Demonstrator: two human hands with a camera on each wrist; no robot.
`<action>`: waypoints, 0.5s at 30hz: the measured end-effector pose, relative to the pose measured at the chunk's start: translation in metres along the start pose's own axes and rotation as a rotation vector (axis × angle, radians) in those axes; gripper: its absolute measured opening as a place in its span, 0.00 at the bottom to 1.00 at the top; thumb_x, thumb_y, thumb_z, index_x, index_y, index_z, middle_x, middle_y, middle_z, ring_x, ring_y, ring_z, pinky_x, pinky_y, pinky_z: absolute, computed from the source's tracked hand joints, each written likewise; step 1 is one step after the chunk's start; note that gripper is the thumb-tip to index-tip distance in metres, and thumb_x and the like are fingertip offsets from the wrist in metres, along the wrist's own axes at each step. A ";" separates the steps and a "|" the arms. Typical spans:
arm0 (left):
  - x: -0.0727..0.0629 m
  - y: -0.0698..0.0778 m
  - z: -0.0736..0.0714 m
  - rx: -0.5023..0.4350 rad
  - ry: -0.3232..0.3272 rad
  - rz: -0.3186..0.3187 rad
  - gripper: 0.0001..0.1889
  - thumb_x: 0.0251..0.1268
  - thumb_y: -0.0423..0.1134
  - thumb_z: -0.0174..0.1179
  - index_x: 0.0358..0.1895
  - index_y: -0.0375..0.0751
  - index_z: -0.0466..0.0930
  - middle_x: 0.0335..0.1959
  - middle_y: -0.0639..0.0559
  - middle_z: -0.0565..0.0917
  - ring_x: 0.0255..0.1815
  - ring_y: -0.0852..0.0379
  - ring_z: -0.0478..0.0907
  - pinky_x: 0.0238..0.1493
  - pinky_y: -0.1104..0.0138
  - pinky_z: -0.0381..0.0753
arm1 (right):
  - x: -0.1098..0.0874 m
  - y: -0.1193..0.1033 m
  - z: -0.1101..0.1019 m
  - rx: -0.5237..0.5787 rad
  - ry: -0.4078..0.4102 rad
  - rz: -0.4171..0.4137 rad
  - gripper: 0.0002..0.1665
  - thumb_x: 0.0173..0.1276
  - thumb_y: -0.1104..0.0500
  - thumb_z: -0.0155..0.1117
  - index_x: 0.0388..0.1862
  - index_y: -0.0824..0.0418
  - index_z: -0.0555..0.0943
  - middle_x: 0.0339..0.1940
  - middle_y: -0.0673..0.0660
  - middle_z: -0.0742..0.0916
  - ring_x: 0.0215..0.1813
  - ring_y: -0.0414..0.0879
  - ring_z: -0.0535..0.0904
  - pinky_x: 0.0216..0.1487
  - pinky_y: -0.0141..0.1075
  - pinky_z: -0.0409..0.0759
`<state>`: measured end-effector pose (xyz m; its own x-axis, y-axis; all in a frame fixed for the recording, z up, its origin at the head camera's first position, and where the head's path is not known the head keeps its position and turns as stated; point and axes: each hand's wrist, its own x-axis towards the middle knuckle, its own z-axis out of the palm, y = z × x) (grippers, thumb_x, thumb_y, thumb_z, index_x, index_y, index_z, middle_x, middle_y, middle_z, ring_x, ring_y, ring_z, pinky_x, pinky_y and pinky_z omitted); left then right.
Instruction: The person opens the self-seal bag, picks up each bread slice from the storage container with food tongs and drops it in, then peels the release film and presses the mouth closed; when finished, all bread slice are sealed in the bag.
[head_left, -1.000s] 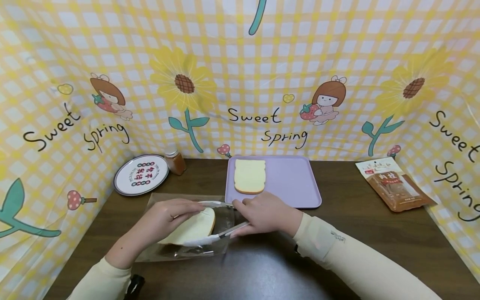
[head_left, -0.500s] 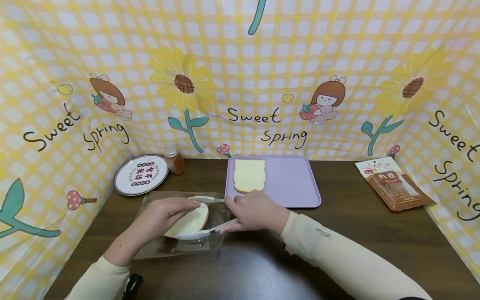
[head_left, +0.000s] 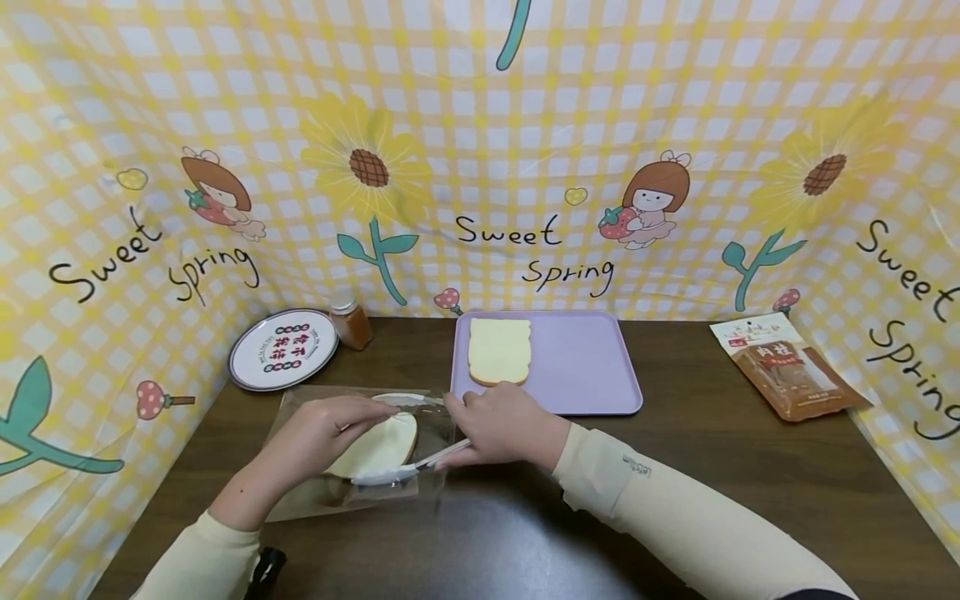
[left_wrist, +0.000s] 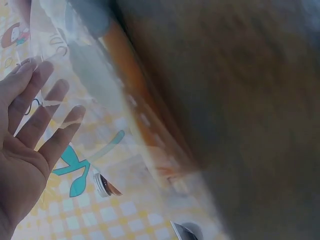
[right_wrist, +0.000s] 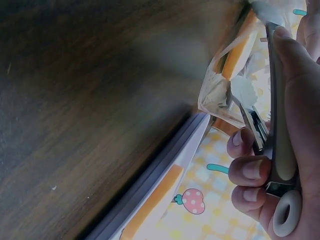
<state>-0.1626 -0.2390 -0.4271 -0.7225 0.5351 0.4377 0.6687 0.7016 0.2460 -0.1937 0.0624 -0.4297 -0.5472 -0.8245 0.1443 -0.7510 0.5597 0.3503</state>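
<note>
A slice of bread lies on a clear plastic bag or inside it; I cannot tell how far in. My left hand reaches over the slice, and its thumb and forefinger pinch the bag's film; the other fingers are nearly straight. My right hand grips a pair of tongs with white tips and a ring at the handle end. The tongs' arms are spread, one white tip near the slice's front edge and the other at its far side. My left hand covers part of the slice.
A lilac tray with another bread slice stands just beyond my right hand. At the back left are a white plate and a jar of brown powder. A brown packet lies right; patterned cloth encloses the table.
My right hand and the tongs have moved left, and the bread slice has shifted left with them. My left hand stays almost where it was.
</note>
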 end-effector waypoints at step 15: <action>-0.001 0.003 0.000 0.002 -0.009 0.016 0.16 0.67 0.31 0.72 0.53 0.56 0.93 0.50 0.63 0.94 0.54 0.54 0.92 0.55 0.55 0.93 | 0.001 -0.005 0.000 0.135 -0.125 0.089 0.57 0.67 0.11 0.48 0.72 0.54 0.76 0.42 0.50 0.91 0.27 0.46 0.85 0.20 0.39 0.76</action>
<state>-0.1596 -0.2374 -0.4264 -0.7132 0.5509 0.4335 0.6801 0.6937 0.2372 -0.1904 0.0593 -0.4312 -0.6491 -0.7590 0.0505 -0.7356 0.6432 0.2125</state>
